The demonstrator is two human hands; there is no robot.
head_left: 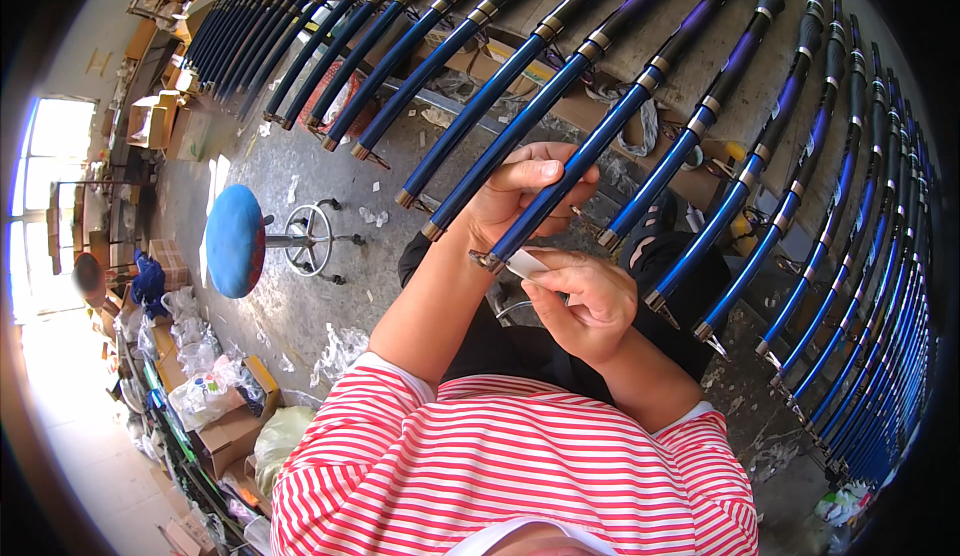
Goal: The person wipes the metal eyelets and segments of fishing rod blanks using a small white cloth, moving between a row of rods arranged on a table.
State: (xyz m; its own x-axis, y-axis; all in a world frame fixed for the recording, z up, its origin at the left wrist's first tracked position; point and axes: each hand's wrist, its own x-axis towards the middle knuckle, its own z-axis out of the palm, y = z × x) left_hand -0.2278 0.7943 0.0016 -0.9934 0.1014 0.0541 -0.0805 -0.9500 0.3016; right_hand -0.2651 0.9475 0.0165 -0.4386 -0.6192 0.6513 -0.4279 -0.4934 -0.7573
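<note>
A long row of dark blue and black fishing rods slants across the upper view, their blue ends pointing toward me. My left hand point(490, 203) is closed around one blue fishing rod point(603, 137) from below; its thumb shows on the left side and fingertips on the right. Close to that rod's near end, my right hand point(590, 301) pinches a small white strip point(525, 263) between thumb and fingers. The strip lies against the underside of the rod or just beneath it; I cannot tell whether it sticks there.
A round blue stool point(236, 241) with a wheeled metal base stands at the left. Cardboard boxes point(229, 428) and plastic bags point(203, 396) are piled at the lower left. Scraps litter the grey floor point(375, 256). A wooden bench point(690, 51) lies beneath the rods.
</note>
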